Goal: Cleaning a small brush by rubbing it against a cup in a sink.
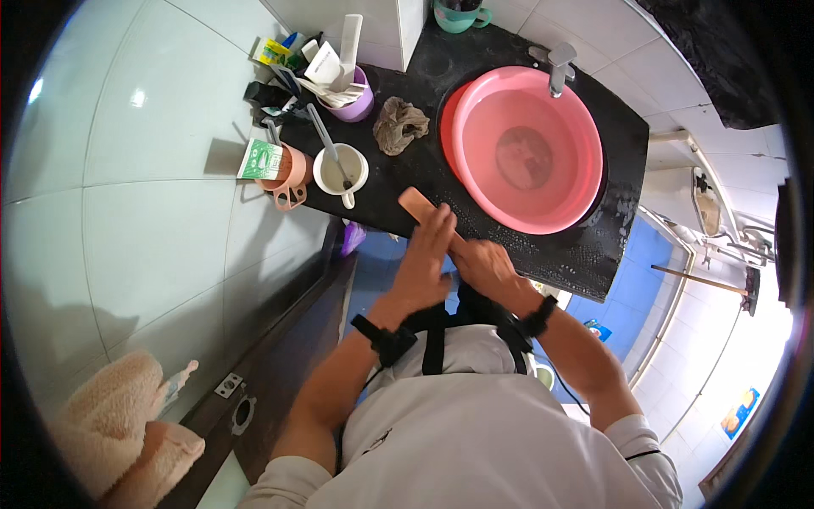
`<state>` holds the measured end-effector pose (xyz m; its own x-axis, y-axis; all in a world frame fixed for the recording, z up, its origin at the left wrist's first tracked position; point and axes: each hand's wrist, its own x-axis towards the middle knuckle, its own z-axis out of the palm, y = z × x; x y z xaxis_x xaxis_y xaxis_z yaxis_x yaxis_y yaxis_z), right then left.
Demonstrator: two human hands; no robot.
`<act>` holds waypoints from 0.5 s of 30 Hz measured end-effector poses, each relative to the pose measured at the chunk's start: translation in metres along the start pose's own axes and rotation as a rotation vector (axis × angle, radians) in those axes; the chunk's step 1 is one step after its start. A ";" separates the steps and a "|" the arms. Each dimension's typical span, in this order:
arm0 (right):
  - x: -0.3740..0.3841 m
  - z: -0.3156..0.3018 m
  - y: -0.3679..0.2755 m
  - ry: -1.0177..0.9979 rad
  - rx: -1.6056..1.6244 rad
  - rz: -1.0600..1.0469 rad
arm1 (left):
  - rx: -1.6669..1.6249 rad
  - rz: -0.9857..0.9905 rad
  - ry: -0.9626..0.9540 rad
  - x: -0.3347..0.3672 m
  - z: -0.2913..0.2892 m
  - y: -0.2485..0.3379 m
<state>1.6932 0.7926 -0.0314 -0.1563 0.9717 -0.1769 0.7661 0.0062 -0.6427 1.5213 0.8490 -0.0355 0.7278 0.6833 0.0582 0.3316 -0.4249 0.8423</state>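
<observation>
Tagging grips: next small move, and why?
I'd probably firm the right hand on the flat tan bar before lifting the left hand: the right closes on its near end, the left lies across it, and its far end juts over the glossy black counter.

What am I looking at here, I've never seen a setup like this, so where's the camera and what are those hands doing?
There's no robot here, just a person's two bare hands. The single picture comes from a wide fisheye camera on their head, looking down, so straight edges bend near the rim.

The right hand grips a flat orange-brown object; the left hand lies over it. I can't tell exactly what it is. Each wrist wears a black band.

On the black counter are a pink basin beneath a tap, a crumpled brown item, a white mug, a peach cup and a filled purple container.
</observation>
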 end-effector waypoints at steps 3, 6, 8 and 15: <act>-0.019 -0.006 -0.004 0.001 0.032 0.103 | -0.002 -0.032 -0.071 -0.006 0.002 0.018; 0.027 0.002 -0.002 0.061 0.013 -0.008 | 0.044 0.043 0.004 0.013 -0.018 -0.024; 0.053 0.003 -0.013 0.027 0.039 0.042 | 0.085 0.004 0.001 0.024 -0.036 -0.033; 0.001 -0.005 -0.017 -0.027 0.041 0.081 | 0.016 0.026 -0.010 -0.008 -0.008 -0.002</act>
<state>1.6836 0.7943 -0.0169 -0.1123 0.9620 -0.2490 0.7505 -0.0821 -0.6557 1.5098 0.8488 -0.0333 0.7424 0.6658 0.0746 0.3216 -0.4519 0.8321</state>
